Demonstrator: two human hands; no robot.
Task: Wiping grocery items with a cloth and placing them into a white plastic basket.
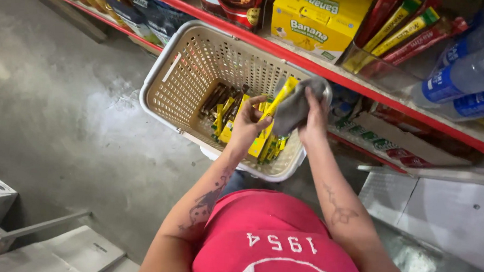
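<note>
Below, left hand (248, 122) pinches yellow snack stick (278, 99) over beige plastic basket (172, 74). Right hand (314, 115) closed on grey cloth (294, 106), pressed against stick. More yellow and brown sticks (227, 109) lie inside basket, beside red shelf (370, 85).

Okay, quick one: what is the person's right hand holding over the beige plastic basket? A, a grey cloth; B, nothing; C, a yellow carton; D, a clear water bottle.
A: the right hand grips a crumpled grey cloth against the slim yellow packet that the left hand holds.
</note>
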